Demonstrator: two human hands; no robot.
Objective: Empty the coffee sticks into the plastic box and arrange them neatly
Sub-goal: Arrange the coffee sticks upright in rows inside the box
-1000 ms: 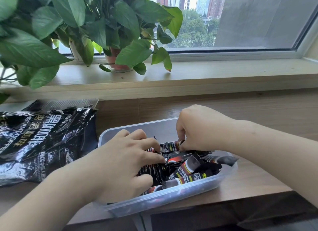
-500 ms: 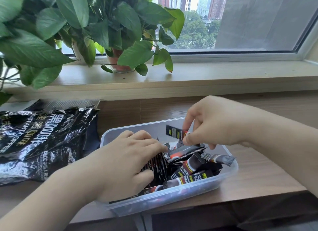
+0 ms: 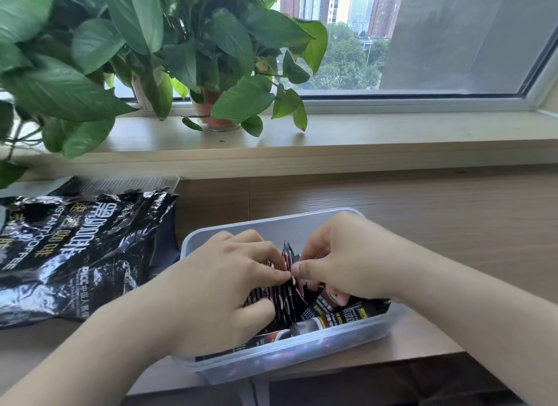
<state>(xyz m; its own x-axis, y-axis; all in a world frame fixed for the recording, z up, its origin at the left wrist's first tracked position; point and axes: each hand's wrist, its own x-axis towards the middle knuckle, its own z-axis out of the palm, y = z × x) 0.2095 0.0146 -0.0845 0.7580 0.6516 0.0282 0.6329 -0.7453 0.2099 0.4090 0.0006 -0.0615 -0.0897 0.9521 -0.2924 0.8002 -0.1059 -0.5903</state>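
A clear plastic box [image 3: 347, 342] sits on the wooden desk in front of me, filled with several black-and-red coffee sticks [image 3: 332, 313]. My left hand [image 3: 223, 287] is inside the box, fingers closed around an upright row of sticks [image 3: 287, 297] on the left side. My right hand [image 3: 347, 260] presses a stick against that row, thumb and fingers pinching it where the two hands meet. Loose sticks lie jumbled in the box's right half. The big black instant-coffee bag [image 3: 75, 254] lies flat to the left of the box.
A potted plant [image 3: 211, 112] with broad leaves stands on the window sill [image 3: 392, 136] behind the desk, its leaves hanging over the far left. The desk's front edge runs just below the box. Bare wood [image 3: 453, 224] extends to the right.
My right hand, which had lifted one stick above the box, has come down and left, bringing the stick against the upright row held by my left hand.
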